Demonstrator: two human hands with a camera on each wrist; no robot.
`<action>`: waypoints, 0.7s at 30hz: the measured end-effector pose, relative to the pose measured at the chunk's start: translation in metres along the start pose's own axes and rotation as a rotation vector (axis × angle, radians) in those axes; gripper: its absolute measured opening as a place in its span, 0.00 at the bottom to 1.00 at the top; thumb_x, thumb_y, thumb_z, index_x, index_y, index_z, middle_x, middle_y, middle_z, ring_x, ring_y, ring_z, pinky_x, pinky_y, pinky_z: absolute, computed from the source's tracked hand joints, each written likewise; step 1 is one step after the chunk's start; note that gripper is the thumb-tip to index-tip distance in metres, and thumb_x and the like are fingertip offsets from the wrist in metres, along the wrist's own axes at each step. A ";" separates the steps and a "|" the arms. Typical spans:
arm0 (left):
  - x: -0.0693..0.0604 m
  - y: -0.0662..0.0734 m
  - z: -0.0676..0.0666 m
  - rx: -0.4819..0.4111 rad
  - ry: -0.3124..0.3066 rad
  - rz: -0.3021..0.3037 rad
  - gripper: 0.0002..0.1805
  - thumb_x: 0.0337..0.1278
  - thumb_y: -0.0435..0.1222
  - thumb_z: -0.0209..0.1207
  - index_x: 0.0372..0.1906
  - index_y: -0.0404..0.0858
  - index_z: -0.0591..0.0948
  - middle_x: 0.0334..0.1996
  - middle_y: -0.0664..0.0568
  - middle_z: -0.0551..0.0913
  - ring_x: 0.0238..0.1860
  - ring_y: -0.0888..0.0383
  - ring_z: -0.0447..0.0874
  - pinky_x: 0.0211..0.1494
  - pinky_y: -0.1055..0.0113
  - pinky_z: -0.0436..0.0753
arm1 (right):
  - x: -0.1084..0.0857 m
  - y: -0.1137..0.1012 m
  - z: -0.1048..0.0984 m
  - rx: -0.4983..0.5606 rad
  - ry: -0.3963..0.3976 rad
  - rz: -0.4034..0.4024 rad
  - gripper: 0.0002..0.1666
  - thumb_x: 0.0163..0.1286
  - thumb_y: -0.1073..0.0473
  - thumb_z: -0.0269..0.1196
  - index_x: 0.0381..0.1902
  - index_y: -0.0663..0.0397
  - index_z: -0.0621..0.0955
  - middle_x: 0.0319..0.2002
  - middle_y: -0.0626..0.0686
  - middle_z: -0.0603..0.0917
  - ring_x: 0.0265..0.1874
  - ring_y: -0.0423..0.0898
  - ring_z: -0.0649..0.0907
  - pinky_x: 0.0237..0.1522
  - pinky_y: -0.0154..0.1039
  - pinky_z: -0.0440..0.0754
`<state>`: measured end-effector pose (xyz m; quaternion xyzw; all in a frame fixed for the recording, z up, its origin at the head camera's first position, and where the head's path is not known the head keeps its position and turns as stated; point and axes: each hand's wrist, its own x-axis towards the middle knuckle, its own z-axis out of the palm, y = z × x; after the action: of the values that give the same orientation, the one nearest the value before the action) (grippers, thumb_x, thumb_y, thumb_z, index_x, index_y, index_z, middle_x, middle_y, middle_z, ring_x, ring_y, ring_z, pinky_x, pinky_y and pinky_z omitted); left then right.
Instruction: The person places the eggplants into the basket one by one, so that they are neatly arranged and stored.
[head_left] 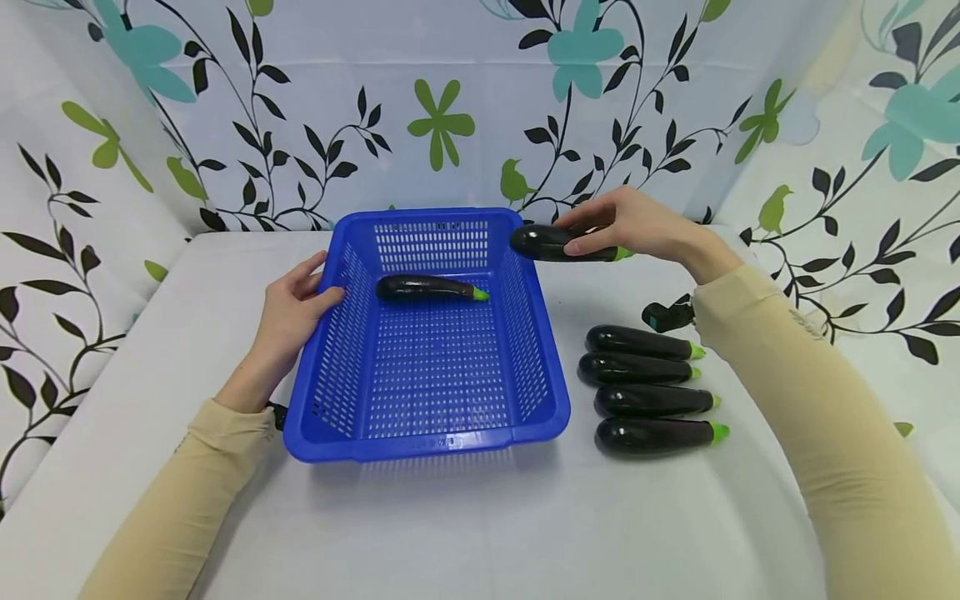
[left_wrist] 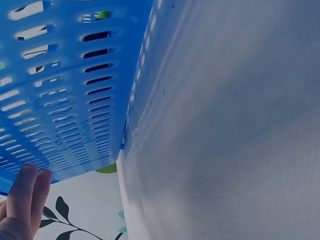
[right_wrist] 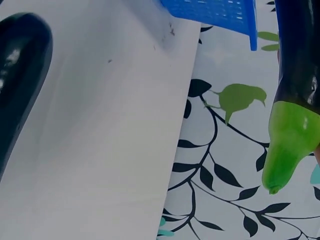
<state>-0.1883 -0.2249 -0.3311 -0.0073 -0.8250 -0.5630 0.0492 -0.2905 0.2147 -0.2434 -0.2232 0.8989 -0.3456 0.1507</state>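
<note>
A blue plastic basket [head_left: 438,446] with slotted walls stands on the white table. Its left rim is gripped by my left hand [head_left: 288,312], thumb over the edge and fingers against the outer wall, as the left wrist view [left_wrist: 25,205] also shows. One dark eggplant [head_left: 431,288] with a green stem end lies inside, near the back. My right hand [head_left: 626,223] holds another eggplant [head_left: 547,242] at the basket's upper right rim, its green end [right_wrist: 290,145] hanging at the right of the right wrist view.
Several eggplants [head_left: 652,400] lie in a stacked row on the table right of the basket, green ends to the right. A curtain [head_left: 450,50] with leaf and flower prints hangs behind and at both sides of the white table [head_left: 465,533].
</note>
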 end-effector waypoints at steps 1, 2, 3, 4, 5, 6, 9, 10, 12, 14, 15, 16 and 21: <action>0.000 0.000 0.000 0.001 0.001 0.000 0.37 0.70 0.38 0.56 0.79 0.38 0.56 0.68 0.36 0.73 0.48 0.71 0.78 0.45 0.83 0.80 | 0.002 -0.002 0.000 0.002 -0.004 -0.007 0.30 0.61 0.43 0.72 0.60 0.44 0.83 0.55 0.52 0.85 0.53 0.49 0.80 0.59 0.48 0.73; 0.000 0.000 0.000 0.002 0.002 -0.001 0.37 0.70 0.38 0.56 0.79 0.38 0.56 0.68 0.36 0.73 0.48 0.71 0.78 0.45 0.83 0.80 | 0.003 -0.004 0.001 0.006 -0.008 -0.010 0.30 0.61 0.43 0.72 0.60 0.44 0.83 0.55 0.52 0.85 0.53 0.49 0.80 0.59 0.47 0.73; 0.000 0.000 -0.001 0.004 0.004 -0.001 0.37 0.70 0.38 0.56 0.79 0.38 0.56 0.68 0.37 0.73 0.48 0.70 0.78 0.45 0.84 0.80 | 0.005 -0.006 0.002 0.005 -0.010 -0.015 0.30 0.61 0.43 0.72 0.60 0.44 0.83 0.55 0.52 0.85 0.53 0.48 0.80 0.59 0.47 0.73; 0.000 0.000 -0.001 0.005 0.006 -0.002 0.37 0.70 0.38 0.56 0.79 0.38 0.56 0.68 0.37 0.73 0.49 0.70 0.78 0.45 0.84 0.80 | 0.007 -0.008 0.002 0.004 -0.012 -0.021 0.30 0.61 0.43 0.72 0.60 0.44 0.83 0.54 0.52 0.85 0.53 0.48 0.80 0.60 0.47 0.73; 0.000 0.000 -0.001 0.006 0.009 -0.003 0.37 0.70 0.38 0.56 0.79 0.38 0.57 0.68 0.37 0.73 0.49 0.70 0.78 0.45 0.83 0.80 | 0.008 -0.010 0.003 0.003 -0.014 -0.027 0.30 0.61 0.43 0.72 0.60 0.44 0.83 0.54 0.52 0.85 0.53 0.47 0.81 0.61 0.47 0.73; 0.000 0.000 -0.001 0.006 0.011 -0.004 0.37 0.70 0.38 0.56 0.79 0.38 0.57 0.68 0.37 0.73 0.49 0.69 0.78 0.46 0.83 0.80 | 0.010 -0.013 0.003 -0.001 -0.018 -0.032 0.30 0.61 0.43 0.72 0.60 0.43 0.83 0.54 0.52 0.85 0.53 0.47 0.81 0.61 0.48 0.73; -0.001 0.000 -0.001 0.004 0.014 -0.005 0.37 0.70 0.38 0.56 0.79 0.39 0.57 0.68 0.37 0.73 0.49 0.69 0.78 0.46 0.83 0.80 | 0.016 -0.020 0.006 -0.009 -0.029 -0.050 0.30 0.62 0.43 0.72 0.61 0.44 0.82 0.54 0.51 0.86 0.53 0.46 0.81 0.62 0.47 0.73; -0.001 0.000 -0.001 0.002 0.014 -0.005 0.37 0.70 0.38 0.56 0.79 0.39 0.57 0.68 0.37 0.73 0.49 0.69 0.78 0.46 0.83 0.80 | 0.018 -0.023 0.007 -0.004 -0.037 -0.059 0.30 0.62 0.44 0.72 0.61 0.44 0.82 0.53 0.51 0.86 0.52 0.46 0.81 0.62 0.47 0.74; -0.001 0.000 -0.001 -0.001 0.013 -0.003 0.37 0.70 0.38 0.56 0.79 0.39 0.57 0.68 0.37 0.73 0.49 0.70 0.78 0.46 0.83 0.80 | 0.022 -0.027 0.009 0.003 -0.049 -0.079 0.29 0.62 0.44 0.71 0.60 0.44 0.82 0.52 0.51 0.86 0.52 0.45 0.82 0.61 0.46 0.75; -0.001 0.000 -0.001 -0.006 0.013 -0.001 0.37 0.70 0.38 0.56 0.79 0.39 0.57 0.68 0.37 0.73 0.49 0.70 0.78 0.46 0.83 0.81 | 0.025 -0.033 0.012 0.008 -0.056 -0.096 0.29 0.62 0.45 0.71 0.60 0.44 0.83 0.52 0.50 0.87 0.51 0.45 0.83 0.60 0.45 0.76; -0.001 -0.001 -0.001 -0.010 0.013 0.000 0.37 0.70 0.38 0.56 0.79 0.39 0.57 0.68 0.37 0.73 0.49 0.70 0.78 0.45 0.82 0.81 | 0.026 -0.035 0.013 0.011 -0.058 -0.101 0.28 0.63 0.45 0.71 0.60 0.44 0.83 0.51 0.50 0.87 0.50 0.45 0.83 0.60 0.44 0.76; 0.000 -0.001 0.000 -0.012 0.012 0.001 0.37 0.70 0.38 0.56 0.79 0.39 0.57 0.68 0.37 0.73 0.48 0.71 0.78 0.45 0.82 0.81 | 0.027 -0.038 0.014 0.016 -0.061 -0.107 0.28 0.63 0.45 0.71 0.60 0.44 0.83 0.51 0.50 0.87 0.50 0.45 0.83 0.60 0.44 0.76; 0.000 -0.002 0.000 -0.014 0.012 -0.001 0.37 0.70 0.38 0.56 0.79 0.39 0.57 0.68 0.37 0.73 0.48 0.71 0.78 0.46 0.82 0.81 | 0.033 -0.049 0.020 0.013 -0.071 -0.114 0.28 0.64 0.46 0.70 0.61 0.45 0.82 0.53 0.49 0.86 0.52 0.45 0.82 0.61 0.44 0.75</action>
<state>-0.1882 -0.2254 -0.3333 -0.0040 -0.8206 -0.5689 0.0537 -0.2959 0.1548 -0.2276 -0.2849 0.8766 -0.3513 0.1642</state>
